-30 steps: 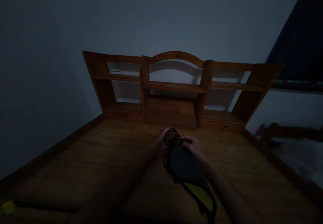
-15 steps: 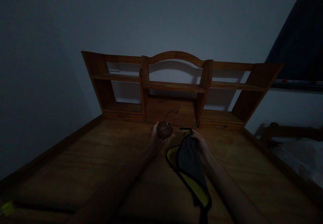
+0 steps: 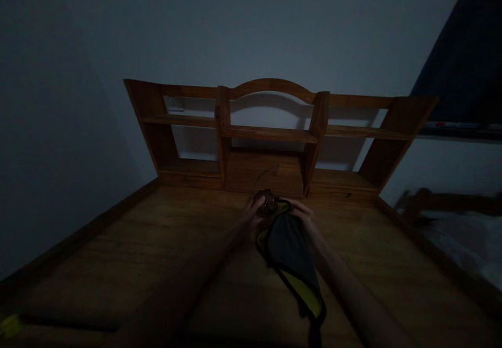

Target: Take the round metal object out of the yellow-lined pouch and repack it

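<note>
My left hand (image 3: 251,218) is closed around a small, see-through round glass cup (image 3: 267,201), which looks brownish in the dim light. Close to its right, my right hand (image 3: 306,218) grips the upper edge of a grey cloth (image 3: 292,240) with a yellow reverse side and black edging. The cloth hangs down toward me between my forearms. Its top edge meets the cup's right side, though the dark hides whether they actually touch.
A wooden desk (image 3: 157,254) spreads beneath my hands, with a wooden shelf unit (image 3: 270,134) along its back against the wall. At the lower left lies a dark stick-like thing with a yellow end (image 3: 11,326). A dark curtain (image 3: 463,65) hangs at right.
My left hand has moved the cup right and tilted it toward the cloth. The right hand still holds the cloth, nearly in the same place.
</note>
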The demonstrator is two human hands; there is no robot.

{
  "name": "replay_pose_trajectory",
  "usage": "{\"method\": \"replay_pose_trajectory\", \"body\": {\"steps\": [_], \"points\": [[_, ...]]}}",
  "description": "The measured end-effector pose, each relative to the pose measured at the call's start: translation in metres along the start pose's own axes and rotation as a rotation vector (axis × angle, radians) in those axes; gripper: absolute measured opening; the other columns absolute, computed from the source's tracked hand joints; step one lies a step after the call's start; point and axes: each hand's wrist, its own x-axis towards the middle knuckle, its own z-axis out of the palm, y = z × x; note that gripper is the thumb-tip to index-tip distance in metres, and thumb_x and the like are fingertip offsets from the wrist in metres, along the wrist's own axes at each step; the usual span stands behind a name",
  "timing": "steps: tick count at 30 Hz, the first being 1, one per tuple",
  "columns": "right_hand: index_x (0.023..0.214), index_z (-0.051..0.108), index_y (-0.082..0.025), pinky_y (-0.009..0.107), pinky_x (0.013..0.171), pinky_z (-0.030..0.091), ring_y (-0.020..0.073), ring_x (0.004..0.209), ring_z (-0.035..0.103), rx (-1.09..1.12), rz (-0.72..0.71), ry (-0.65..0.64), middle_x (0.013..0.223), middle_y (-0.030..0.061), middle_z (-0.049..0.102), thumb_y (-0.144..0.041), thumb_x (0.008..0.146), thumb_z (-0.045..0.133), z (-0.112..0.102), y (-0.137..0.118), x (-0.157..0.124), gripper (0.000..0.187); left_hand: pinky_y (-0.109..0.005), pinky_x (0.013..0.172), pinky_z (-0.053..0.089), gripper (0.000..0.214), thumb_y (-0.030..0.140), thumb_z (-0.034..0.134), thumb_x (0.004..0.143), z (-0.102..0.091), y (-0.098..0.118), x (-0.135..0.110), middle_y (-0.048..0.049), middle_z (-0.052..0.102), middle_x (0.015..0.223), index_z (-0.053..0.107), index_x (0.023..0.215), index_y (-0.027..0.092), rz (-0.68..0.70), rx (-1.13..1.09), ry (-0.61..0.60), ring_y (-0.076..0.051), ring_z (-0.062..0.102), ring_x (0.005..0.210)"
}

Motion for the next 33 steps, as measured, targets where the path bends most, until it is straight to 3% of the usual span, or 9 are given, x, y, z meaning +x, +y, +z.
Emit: {"method": "replay_pose_trajectory", "body": {"steps": [3, 9, 13, 17, 24, 29, 33], "points": [[0.11, 0.068, -0.025, 0.04, 0.1, 0.04, 0.0257, 0.112, 0.057, -0.19, -0.085, -0.044, 0.116, 0.0025, 0.066, -0.021, 0.075, 0.058, -0.001, 0.002, 0.001, 0.037, -0.033, 0.088, 0.05, 0.053, 0.039, 0.074, 0.072, 0.0, -0.002, -0.004, -0.0134, 0.062, 0.115, 0.057, 0.115, 0.014, 0.043, 0.058, -0.065, -0.023, 0.063, 0.1], [0.119, 0.062, -0.027, 0.044, 0.107, 0.032, 0.0229, 0.119, 0.051, -0.757, -0.353, -0.22, 0.123, 0.0028, 0.061, -0.01, 0.074, 0.053, -0.004, 0.008, 0.0, 0.049, -0.035, 0.095, 0.045, 0.073, 0.02, 0.083, 0.06, 0.002, -0.001, -0.009, -0.0084, 0.06, 0.119, 0.047, 0.124, 0.021, 0.185, 0.116, -0.139, -0.022, 0.058, 0.109], [0.124, 0.058, -0.026, 0.043, 0.107, 0.034, 0.021, 0.122, 0.049, -0.929, -0.429, -0.247, 0.128, 0.0033, 0.058, -0.003, 0.073, 0.048, -0.005, 0.009, 0.001, 0.057, -0.039, 0.099, 0.042, 0.09, 0.011, 0.087, 0.045, 0.004, -0.002, -0.007, -0.0071, 0.057, 0.122, 0.045, 0.124, 0.022, 0.271, 0.171, -0.136, -0.023, 0.054, 0.115], [0.118, 0.062, -0.024, 0.041, 0.105, 0.037, 0.02, 0.118, 0.053, -0.932, -0.409, -0.251, 0.122, 0.0036, 0.062, -0.002, 0.072, 0.046, -0.007, 0.014, 0.004, 0.054, -0.041, 0.097, 0.044, 0.096, 0.013, 0.089, 0.037, -0.001, -0.007, -0.003, -0.0073, 0.058, 0.117, 0.044, 0.122, 0.021, 0.314, 0.265, -0.108, -0.025, 0.055, 0.112], [0.111, 0.066, -0.025, 0.039, 0.103, 0.039, 0.02, 0.111, 0.058, -0.78, -0.3, -0.276, 0.116, 0.0022, 0.065, -0.003, 0.07, 0.048, -0.011, 0.022, 0.007, 0.05, -0.043, 0.1, 0.042, 0.101, 0.024, 0.09, 0.043, -0.01, -0.003, -0.003, -0.0103, 0.052, 0.126, 0.038, 0.13, 0.022, 0.401, 0.595, -0.169, -0.026, 0.052, 0.117], [0.107, 0.068, -0.023, 0.04, 0.099, 0.041, 0.022, 0.107, 0.06, -0.567, -0.092, -0.268, 0.111, 0.0021, 0.067, -0.009, 0.068, 0.056, -0.015, 0.029, 0.008, 0.044, -0.042, 0.1, 0.042, 0.101, 0.029, 0.089, 0.047, -0.005, 0.006, -0.008, -0.0111, 0.051, 0.126, 0.035, 0.132, 0.022, 0.523, 0.729, -0.25, -0.027, 0.052, 0.117], [0.102, 0.07, -0.025, 0.039, 0.097, 0.041, 0.023, 0.104, 0.061, -0.396, 0.056, -0.217, 0.108, 0.0014, 0.069, -0.011, 0.062, 0.064, -0.018, 0.03, 0.007, 0.043, -0.043, 0.101, 0.041, 0.101, 0.031, 0.089, 0.047, 0.0, 0.007, -0.014, -0.0117, 0.05, 0.128, 0.035, 0.133, 0.022, 0.584, 0.805, -0.206, -0.028, 0.051, 0.117]]}}
